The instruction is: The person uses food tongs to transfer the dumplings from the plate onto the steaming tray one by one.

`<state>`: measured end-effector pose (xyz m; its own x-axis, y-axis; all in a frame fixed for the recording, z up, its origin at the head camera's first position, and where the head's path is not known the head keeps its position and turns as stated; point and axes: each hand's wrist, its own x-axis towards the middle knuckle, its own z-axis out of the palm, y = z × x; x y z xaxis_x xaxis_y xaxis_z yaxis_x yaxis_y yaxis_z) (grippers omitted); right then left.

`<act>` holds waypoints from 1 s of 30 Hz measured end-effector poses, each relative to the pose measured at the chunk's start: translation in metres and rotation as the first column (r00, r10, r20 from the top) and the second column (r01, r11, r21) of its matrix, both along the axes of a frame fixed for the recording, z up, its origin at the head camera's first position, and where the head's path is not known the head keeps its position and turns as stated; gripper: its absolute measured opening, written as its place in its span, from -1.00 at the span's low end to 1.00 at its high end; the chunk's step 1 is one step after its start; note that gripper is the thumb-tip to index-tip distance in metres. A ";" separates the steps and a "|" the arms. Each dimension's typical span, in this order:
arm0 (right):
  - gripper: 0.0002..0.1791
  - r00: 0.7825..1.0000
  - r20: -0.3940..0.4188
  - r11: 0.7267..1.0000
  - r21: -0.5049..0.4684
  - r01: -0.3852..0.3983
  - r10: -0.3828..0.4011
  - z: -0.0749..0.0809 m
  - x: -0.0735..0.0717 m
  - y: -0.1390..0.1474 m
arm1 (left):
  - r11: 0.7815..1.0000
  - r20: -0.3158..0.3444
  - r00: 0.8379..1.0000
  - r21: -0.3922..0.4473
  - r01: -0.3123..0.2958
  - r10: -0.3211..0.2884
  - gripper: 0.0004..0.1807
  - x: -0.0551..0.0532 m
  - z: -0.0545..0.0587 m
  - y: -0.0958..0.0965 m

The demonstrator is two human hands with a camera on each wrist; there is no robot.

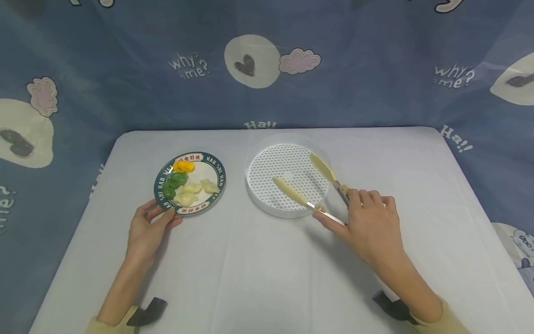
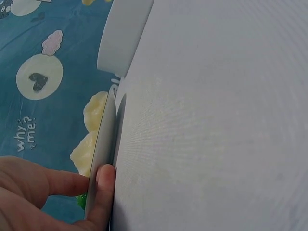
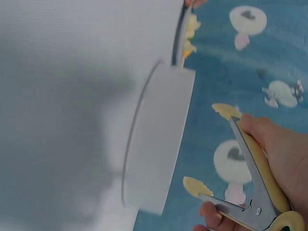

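My left hand (image 1: pixel 143 232) pinches the near left rim of a green-edged plate (image 1: pixel 221 178), thumb on top and fingers underneath. On the plate lie several pale dumplings (image 1: pixel 186 199), green dumplings (image 1: pixel 178 178) and a yellow piece (image 1: pixel 183 166). In the left wrist view the plate (image 2: pixel 103 139) appears edge-on, slightly tilted over the white surface. My right hand (image 1: pixel 373 227) holds yellow-tipped tongs (image 1: pixel 289 191), their arms spread apart with nothing between the tips. Those tips hang over a round white steamer tray (image 1: pixel 263 174) with a perforated base.
A white cloth (image 1: pixel 258 269) covers the table under the plate and tray. Behind it hangs a blue printed curtain (image 1: pixel 354 69). The tray's raised wall (image 3: pixel 159 139) shows in the right wrist view, with the plate beyond it.
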<state>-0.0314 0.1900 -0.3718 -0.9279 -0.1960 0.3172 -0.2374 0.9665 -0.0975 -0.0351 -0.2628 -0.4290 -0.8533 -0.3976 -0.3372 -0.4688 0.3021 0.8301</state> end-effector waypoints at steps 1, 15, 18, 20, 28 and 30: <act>0.24 1.000 -0.014 1.000 0.011 -0.016 0.016 0.000 -0.001 -0.003 | 1.000 -0.002 1.000 -0.005 0.004 -0.004 -0.12 0.000 0.000 0.000; 0.05 0.965 -0.129 0.972 0.081 -0.220 0.230 0.005 -0.018 -0.048 | 1.000 0.011 1.000 0.004 -0.004 0.004 -0.12 -0.002 0.002 0.002; 0.00 0.960 -0.114 0.965 0.097 -0.244 0.255 0.005 -0.021 -0.056 | 1.000 0.006 1.000 -0.002 0.000 0.000 -0.13 -0.002 0.001 0.001; 0.00 0.958 -0.098 0.960 0.106 -0.260 0.270 0.004 -0.023 -0.061 | 1.000 0.002 1.000 -0.010 -0.002 0.002 -0.13 -0.002 0.000 0.001; 0.00 0.940 -0.102 0.938 0.159 -0.308 0.326 0.004 -0.031 -0.083 | 1.000 0.006 1.000 -0.013 -0.012 0.012 -0.14 0.001 -0.001 0.000; -0.01 0.940 -0.085 0.936 0.160 -0.314 0.330 0.004 -0.032 -0.087 | 1.000 0.002 1.000 -0.015 -0.012 0.012 -0.14 0.001 -0.001 0.000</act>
<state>-0.0636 0.1029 -0.3674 -0.7686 -0.5290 0.3597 -0.5397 0.8381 0.0793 -0.0341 -0.2630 -0.4302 -0.8478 -0.4127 -0.3331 -0.4744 0.3091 0.8243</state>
